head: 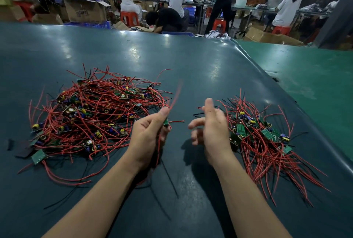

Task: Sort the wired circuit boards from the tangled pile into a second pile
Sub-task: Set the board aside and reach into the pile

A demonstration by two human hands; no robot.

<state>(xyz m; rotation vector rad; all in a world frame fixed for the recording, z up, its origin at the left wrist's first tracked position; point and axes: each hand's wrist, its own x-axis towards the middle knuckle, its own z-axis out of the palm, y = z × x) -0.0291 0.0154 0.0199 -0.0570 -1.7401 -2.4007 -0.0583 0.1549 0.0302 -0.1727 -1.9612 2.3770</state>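
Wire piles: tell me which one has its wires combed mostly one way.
The smaller pile beside the right hand: its red wires trail toward the near table edge, while the larger left pile loops every way.

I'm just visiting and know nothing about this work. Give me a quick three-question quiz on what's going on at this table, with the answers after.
1. True or false: the left hand grips a small green circuit board with red wires.
2. Which pile is bigger? A) the tangled pile on the left B) the second pile on the right C) both look equal
3. Fill in: the right hand holds ____.

Key
1. True. A red wire sticks up from its grip, blurred.
2. A. The left pile spreads wider over the dark table.
3. Nothing. Its fingers are loosely spread, just left of the second pile.
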